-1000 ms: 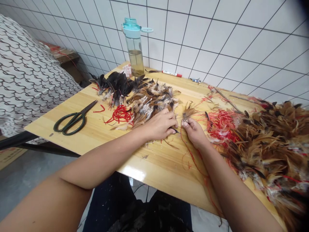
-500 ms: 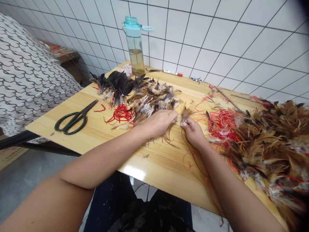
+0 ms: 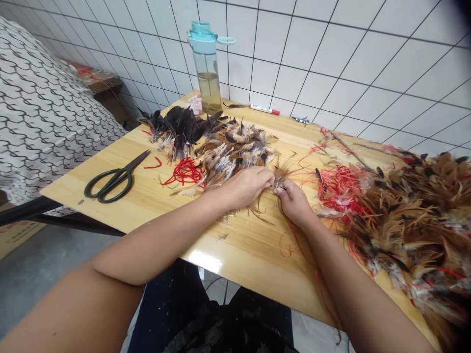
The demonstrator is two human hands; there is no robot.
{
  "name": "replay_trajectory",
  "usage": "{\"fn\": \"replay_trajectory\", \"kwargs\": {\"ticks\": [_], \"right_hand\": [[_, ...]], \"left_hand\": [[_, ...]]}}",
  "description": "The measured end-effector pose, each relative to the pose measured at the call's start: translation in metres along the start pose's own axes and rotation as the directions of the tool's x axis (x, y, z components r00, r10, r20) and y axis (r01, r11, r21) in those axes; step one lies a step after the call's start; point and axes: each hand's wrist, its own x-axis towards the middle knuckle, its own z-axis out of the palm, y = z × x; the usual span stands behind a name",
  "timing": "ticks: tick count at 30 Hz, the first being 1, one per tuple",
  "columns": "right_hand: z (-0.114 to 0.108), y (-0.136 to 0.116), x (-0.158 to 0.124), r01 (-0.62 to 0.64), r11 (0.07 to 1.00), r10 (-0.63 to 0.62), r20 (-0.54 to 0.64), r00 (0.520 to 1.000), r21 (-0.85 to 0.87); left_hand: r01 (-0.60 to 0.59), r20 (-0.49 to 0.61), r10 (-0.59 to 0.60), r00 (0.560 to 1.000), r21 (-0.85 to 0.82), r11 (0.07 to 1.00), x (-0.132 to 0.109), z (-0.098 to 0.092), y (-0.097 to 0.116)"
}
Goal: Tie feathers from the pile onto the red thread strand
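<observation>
Between my hands is a small bunch of brown feathers, its tips fanned upward. My right hand pinches the base of this bunch between thumb and fingers. A red thread trails from below that grip down over the table's front edge. My left hand is closed, fingertips against the left side of the bunch; what they pinch is hidden. Just behind my left hand lies a pile of brown and white feather bunches. Loose red thread is heaped to the right of my right hand.
Black scissors and cut red threads lie left on the wooden table. Black feathers, a water bottle and a red-capped marker are at the back. A large brown feather heap covers the right. Patterned fabric is at far left.
My left hand has moved slightly right, closing the small gap to the feather bunch, and its fingertips now touch it. My right hand keeps its pinch, shifted slightly left.
</observation>
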Motion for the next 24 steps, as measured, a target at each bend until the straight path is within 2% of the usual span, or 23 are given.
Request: {"fn": "replay_trajectory", "kwargs": {"ticks": [6, 11, 24], "right_hand": [[0.0004, -0.0014, 0.0007, -0.039, 0.999, 0.039, -0.018, 0.999, -0.018], [-0.0005, -0.0032, 0.0008, -0.021, 1.0, 0.021, -0.026, 0.999, -0.02], [-0.0034, -0.0078, 0.0005, -0.003, 1.0, 0.003, 0.04, 0.999, 0.001]], "left_hand": [[-0.009, -0.023, 0.008, 1.0, -0.015, 1.0, -0.0005, 0.0005, -0.0007], [-0.007, -0.018, 0.007, 1.0, 0.0, 1.0, -0.0005, 0.0019, -0.0015], [-0.018, -0.018, 0.019, 1.0, 0.022, 1.0, -0.0001, 0.0042, 0.0055]]}}
